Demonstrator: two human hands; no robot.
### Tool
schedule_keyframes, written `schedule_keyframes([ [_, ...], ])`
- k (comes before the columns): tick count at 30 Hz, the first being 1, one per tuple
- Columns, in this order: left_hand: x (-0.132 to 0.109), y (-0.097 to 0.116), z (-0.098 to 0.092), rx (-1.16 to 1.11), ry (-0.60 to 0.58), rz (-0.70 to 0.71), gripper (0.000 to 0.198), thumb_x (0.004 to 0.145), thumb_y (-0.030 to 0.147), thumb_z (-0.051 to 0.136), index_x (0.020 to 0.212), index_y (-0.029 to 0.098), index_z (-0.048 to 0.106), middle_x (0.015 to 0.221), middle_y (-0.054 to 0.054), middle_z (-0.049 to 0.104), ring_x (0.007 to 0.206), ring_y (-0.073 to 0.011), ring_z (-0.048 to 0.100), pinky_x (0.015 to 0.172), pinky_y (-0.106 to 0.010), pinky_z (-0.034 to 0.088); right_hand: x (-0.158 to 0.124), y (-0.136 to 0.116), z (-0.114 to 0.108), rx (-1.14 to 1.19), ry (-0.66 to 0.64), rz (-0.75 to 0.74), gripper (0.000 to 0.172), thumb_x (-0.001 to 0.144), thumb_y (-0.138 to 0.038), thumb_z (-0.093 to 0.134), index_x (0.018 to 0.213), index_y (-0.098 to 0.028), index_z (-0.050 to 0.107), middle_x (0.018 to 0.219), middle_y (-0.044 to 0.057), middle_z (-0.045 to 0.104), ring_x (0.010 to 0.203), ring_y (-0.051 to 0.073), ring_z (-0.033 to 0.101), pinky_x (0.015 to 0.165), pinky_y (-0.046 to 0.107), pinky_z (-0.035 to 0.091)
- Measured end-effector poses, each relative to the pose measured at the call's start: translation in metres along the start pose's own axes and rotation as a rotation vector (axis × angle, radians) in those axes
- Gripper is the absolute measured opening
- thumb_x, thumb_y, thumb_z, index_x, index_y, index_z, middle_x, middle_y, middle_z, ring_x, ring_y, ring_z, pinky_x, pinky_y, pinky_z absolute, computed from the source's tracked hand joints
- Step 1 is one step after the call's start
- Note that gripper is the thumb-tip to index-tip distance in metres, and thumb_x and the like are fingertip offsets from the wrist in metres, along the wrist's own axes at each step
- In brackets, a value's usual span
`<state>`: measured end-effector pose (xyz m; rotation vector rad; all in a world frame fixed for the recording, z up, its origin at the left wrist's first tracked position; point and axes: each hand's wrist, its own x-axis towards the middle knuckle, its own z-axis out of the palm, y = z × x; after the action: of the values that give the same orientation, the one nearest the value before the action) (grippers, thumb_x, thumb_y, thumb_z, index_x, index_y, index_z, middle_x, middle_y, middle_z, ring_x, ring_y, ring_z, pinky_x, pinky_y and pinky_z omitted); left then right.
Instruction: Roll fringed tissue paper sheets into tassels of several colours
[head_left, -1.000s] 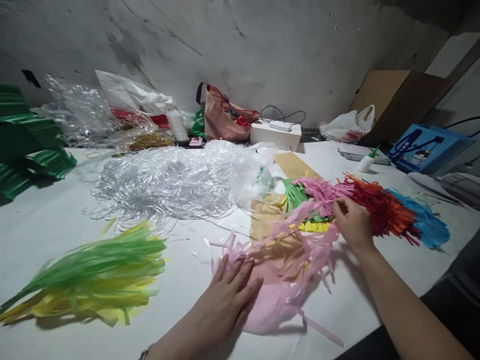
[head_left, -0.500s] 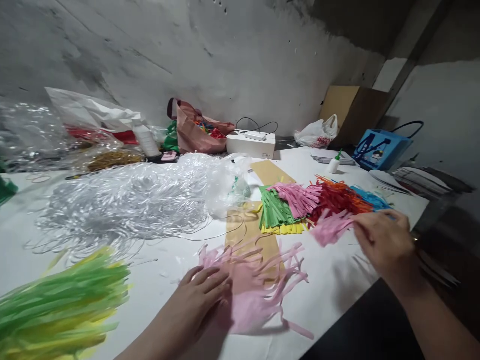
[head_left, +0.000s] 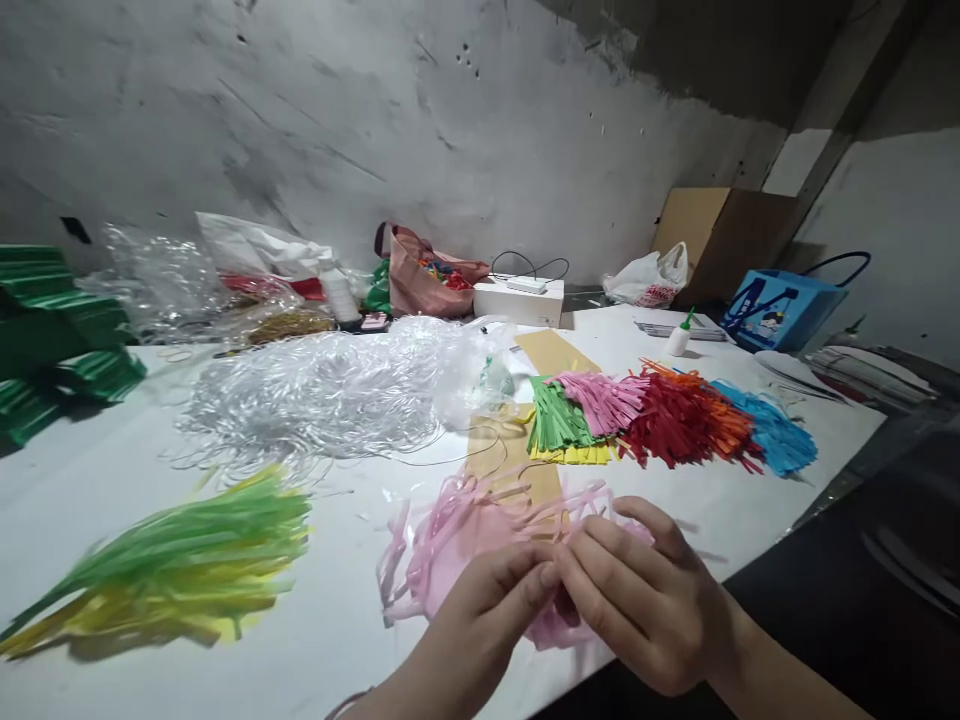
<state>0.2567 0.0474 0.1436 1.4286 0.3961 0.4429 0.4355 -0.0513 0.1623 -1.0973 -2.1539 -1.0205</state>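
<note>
Both of my hands meet at the near edge of the white table [head_left: 720,510], pinching the same pink fringed tissue paper [head_left: 450,540]. My left hand [head_left: 487,610] has its fingertips pressed onto the paper from the left. From the right, my right hand [head_left: 645,600] curls its fingers onto it. The pink strips fan out leftward and away from me, over a brown card [head_left: 510,455].
A row of fringed bundles, green [head_left: 555,420], pink [head_left: 604,398], red-orange [head_left: 686,415] and blue [head_left: 772,432], lies beyond the hands. A green-yellow tassel [head_left: 172,575] lies at left. Clear plastic strands [head_left: 315,395], bags, a white box [head_left: 517,298], a glue bottle [head_left: 680,335] sit farther back.
My right hand came back from the coloured bundles at the right to join my left hand. The flat pink paper is now gathered up between both hands.
</note>
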Motion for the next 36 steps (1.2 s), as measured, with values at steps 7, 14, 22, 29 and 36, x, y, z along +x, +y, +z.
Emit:
schedule_keyframes([
  [7, -0.008, -0.020, 0.012, -0.452, 0.084, -0.208, 0.042, 0.069, 0.050, 0.088, 0.068, 0.012, 0.072, 0.066, -0.003, 0.065, 0.065, -0.0114, 0.052, 0.064, -0.022, 0.038, -0.008, -0.010, -0.001, 0.247, 0.026, 0.190, 0.031, 0.102, -0.009, 0.037, 0.106, -0.008, 0.067, 0.089, 0.008, 0.075, 0.088, 0.017, 0.070, 0.101, 0.042, 0.042],
  [14, -0.019, -0.022, 0.014, -0.576, 0.125, -0.217, 0.032, 0.062, 0.035, 0.095, 0.068, 0.014, 0.072, 0.068, -0.001, 0.062, 0.065, -0.0111, 0.050, 0.063, -0.022, 0.036, -0.009, -0.029, 0.007, 0.391, 0.069, 0.277, 0.021, 0.099, -0.006, 0.046, 0.109, -0.007, 0.064, 0.088, 0.009, 0.073, 0.087, 0.018, 0.068, 0.100, 0.043, 0.039],
  [22, -0.024, -0.036, 0.005, -0.501, 0.079, -0.074, 0.028, 0.073, 0.037, 0.088, 0.066, 0.016, 0.071, 0.071, -0.001, 0.059, 0.069, -0.0136, 0.052, 0.067, -0.025, 0.042, -0.003, -0.044, 0.012, 0.511, 0.062, 0.398, 0.019, 0.095, -0.005, 0.051, 0.108, -0.011, 0.063, 0.085, 0.006, 0.068, 0.078, 0.016, 0.063, 0.091, 0.042, 0.044],
  [29, -0.027, -0.054, 0.006, -0.461, 0.261, 0.050, 0.021, 0.073, 0.035, 0.088, 0.069, 0.018, 0.076, 0.072, -0.001, 0.066, 0.070, -0.0138, 0.056, 0.068, -0.024, 0.045, -0.006, -0.062, 0.023, 0.762, 0.128, 0.680, 0.025, 0.093, -0.007, 0.056, 0.113, -0.017, 0.067, 0.088, 0.007, 0.064, 0.081, 0.018, 0.062, 0.070, 0.031, 0.056],
  [36, -0.030, -0.054, 0.008, -0.355, 0.321, 0.061, 0.016, 0.078, 0.034, 0.084, 0.077, 0.019, 0.079, 0.074, -0.003, 0.073, 0.074, -0.0165, 0.065, 0.074, -0.026, 0.052, -0.011, -0.072, 0.032, 0.769, 0.174, 0.741, 0.032, 0.092, -0.008, 0.062, 0.121, -0.020, 0.068, 0.090, 0.006, 0.065, 0.082, 0.017, 0.065, 0.070, 0.027, 0.060],
])
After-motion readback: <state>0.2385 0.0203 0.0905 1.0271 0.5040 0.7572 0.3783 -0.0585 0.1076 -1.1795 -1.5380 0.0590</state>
